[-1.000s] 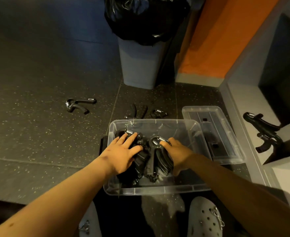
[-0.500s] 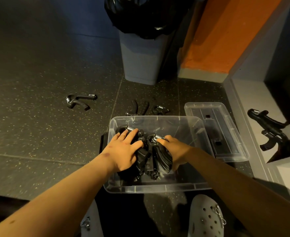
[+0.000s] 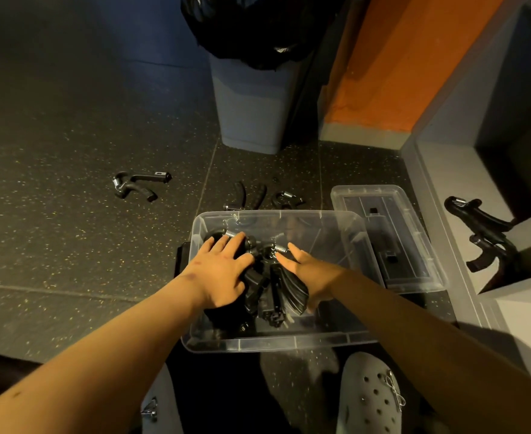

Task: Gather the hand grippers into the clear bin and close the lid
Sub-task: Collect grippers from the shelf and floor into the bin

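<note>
Resting on black hand grippers (image 3: pixel 284 292) inside clear bin (image 3: pixel 289 343), centre frame, left hand (image 3: pixel 223 274), right hand (image 3: pixel 311 274), fingers straight

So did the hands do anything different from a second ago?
The right hand uncurled. Its fingers were bent over the pile of hand grippers in the clear bin and now lie straight, seemingly letting go. The left hand stays flat on the pile. The lid still lies beside the bin, and loose grippers remain on the floor.
</note>
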